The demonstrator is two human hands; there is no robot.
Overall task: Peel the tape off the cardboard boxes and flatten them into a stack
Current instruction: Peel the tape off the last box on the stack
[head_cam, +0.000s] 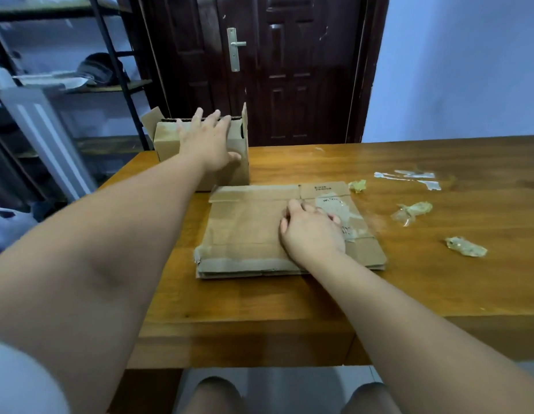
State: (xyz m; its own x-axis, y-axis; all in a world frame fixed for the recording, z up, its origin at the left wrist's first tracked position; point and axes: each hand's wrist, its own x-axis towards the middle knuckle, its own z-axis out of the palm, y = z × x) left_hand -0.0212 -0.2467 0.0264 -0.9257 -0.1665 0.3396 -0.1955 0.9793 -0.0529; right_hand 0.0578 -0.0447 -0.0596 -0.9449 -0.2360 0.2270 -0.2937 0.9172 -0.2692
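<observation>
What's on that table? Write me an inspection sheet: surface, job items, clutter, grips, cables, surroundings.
Surface: wooden table.
Job's things: upright box, top flaps open, far left; flattened box lying in front of it, tape patches on it.
Clutter: three crumpled tape wads and a clear tape strip on the right.
Grips: left grip open, fingers spread at the upright box's front; right grip resting on the flattened box.
Cables: nothing seen.
Surroundings: dark door behind; metal shelf at left.
</observation>
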